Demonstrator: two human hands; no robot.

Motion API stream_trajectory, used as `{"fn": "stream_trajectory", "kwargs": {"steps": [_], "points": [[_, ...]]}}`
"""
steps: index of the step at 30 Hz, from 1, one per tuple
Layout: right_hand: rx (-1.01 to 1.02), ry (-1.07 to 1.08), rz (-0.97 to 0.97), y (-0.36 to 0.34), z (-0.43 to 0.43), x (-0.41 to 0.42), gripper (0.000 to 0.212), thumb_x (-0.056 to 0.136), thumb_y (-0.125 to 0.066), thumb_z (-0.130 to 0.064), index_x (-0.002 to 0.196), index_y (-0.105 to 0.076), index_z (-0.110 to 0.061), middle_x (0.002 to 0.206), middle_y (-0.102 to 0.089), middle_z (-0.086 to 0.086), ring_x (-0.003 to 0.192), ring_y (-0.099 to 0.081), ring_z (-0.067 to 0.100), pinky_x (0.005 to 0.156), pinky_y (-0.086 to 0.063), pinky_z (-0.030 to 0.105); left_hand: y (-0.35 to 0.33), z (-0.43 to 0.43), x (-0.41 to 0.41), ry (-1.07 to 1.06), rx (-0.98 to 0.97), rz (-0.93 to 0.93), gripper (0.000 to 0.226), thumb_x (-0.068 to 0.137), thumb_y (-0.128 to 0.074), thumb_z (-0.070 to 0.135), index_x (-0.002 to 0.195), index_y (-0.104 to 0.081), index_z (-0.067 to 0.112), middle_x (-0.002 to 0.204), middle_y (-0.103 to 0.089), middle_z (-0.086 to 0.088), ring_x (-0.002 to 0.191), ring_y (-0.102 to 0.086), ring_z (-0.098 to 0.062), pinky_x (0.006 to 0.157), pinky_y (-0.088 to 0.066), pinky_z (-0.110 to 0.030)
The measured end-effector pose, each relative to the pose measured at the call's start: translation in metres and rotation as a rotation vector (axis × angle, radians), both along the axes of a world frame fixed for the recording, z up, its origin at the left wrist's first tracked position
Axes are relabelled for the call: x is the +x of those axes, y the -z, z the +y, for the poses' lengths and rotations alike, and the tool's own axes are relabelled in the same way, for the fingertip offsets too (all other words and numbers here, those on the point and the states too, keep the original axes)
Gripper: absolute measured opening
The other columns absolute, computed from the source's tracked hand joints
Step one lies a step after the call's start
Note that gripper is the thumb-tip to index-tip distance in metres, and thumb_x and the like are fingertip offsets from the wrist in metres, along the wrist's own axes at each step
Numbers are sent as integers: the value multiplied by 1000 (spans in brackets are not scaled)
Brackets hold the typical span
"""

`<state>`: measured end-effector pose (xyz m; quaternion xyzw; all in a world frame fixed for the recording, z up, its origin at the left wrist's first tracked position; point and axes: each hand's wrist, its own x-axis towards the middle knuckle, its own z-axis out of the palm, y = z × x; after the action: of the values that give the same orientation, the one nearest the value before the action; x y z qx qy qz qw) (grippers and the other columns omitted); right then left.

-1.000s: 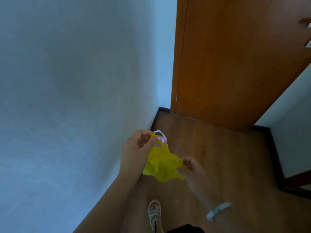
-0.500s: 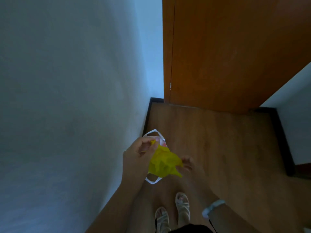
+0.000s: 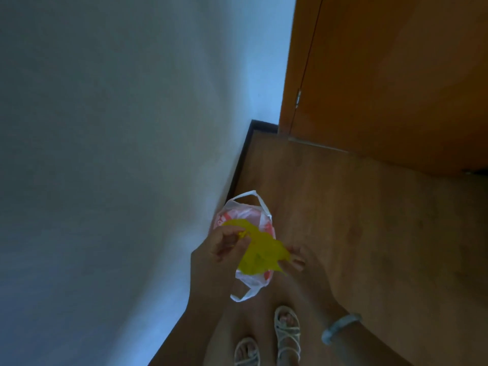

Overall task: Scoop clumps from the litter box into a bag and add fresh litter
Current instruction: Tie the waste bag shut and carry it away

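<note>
Above the smooth wooden floor [image 3: 369, 233], the left hand [image 3: 219, 256] and right hand [image 3: 303, 265] are pinching a crumpled, thin yellow bag [image 3: 261, 256], a glossy white-and-red handled bag [image 3: 245, 215] showing beneath.

Two hands are in view: one left hand [image 3: 219, 249] and one right hand [image 3: 303, 265]. There are two bags: one yellow bag [image 3: 261, 254] and one white-and-red plastic bag [image 3: 245, 215], which has two loop handles, one far handle [image 3: 253, 194] and one near handle [image 3: 243, 297]. Two sandals show, one left sandal [image 3: 247, 352] and one right sandal [image 3: 286, 331]. One pale bracelet [image 3: 340, 326] circles the right wrist. One wooden door [image 3: 396, 75] carries one visible hinge [image 3: 298, 97].
</note>
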<state>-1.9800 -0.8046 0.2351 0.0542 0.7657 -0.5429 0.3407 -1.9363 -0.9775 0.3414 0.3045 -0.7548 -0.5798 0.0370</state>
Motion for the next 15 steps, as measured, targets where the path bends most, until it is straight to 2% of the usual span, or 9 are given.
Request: {"fn": "stream_trajectory", "kwargs": {"steps": [2, 4, 5, 7, 11, 14, 15], "points": [[28, 9, 66, 38, -9, -8, 28, 70, -70, -40, 95, -58, -42, 96, -61, -7, 86, -59, -7, 76, -47, 18, 36, -4, -7, -4, 5, 1, 13, 82, -70, 16, 83, -70, 29, 84, -72, 12, 80, -68, -6, 72, -57, -37], [50, 15, 94, 81, -15, -10, 30, 65, -70, -40, 93, -60, -37, 90, -63, -3, 85, -62, 7, 81, -49, 34, 80, -6, -14, -31, -8, -29, 11, 82, -70, 16, 85, -69, 27, 85, -72, 15, 82, -67, -2, 76, -55, -26], [59, 6, 101, 102, -19, -10, 30, 65, -70, -38, 93, -60, -35, 89, -64, -2, 87, -63, 14, 82, -50, 37, 99, -7, -17, -51, 11, -39, 10, 81, -70, 16, 86, -69, 26, 85, -71, 16, 84, -66, -1, 77, -54, -20], [74, 14, 117, 136, -29, -13, 28, 66, -68, -36, 92, -58, -35, 89, -65, -3, 88, -62, 18, 82, -50, 34, 139, -9, -20, -85, 35, -48, 10, 81, -71, 17, 86, -69, 25, 86, -71, 17, 85, -66, -1, 78, -52, -14], [71, -15, 88, 205, -48, -18, 25, 66, -64, -33, 90, -56, -35, 95, -64, -4, 90, -60, 11, 75, -47, 16, 209, -22, -27, -147, 41, -40, 13, 80, -71, 15, 85, -69, 27, 84, -72, 15, 84, -66, 0, 73, -49, -8], [56, -17, 88, 246, -61, -17, 28, 66, -66, -32, 92, -57, -33, 95, -65, -1, 89, -61, 15, 77, -50, 29, 249, -35, -29, -170, 27, -19, 19, 80, -72, 11, 83, -67, 30, 85, -72, 13, 80, -66, 1, 70, -49, -8], [49, -18, 95, 256, -65, -17, 28, 68, -68, -29, 94, -57, -30, 95, -65, -1, 89, -61, 14, 77, -49, 29, 261, -39, -29, -172, 16, -9, 20, 80, -72, 10, 83, -67, 30, 85, -71, 12, 79, -66, 1, 70, -49, -9]]}}
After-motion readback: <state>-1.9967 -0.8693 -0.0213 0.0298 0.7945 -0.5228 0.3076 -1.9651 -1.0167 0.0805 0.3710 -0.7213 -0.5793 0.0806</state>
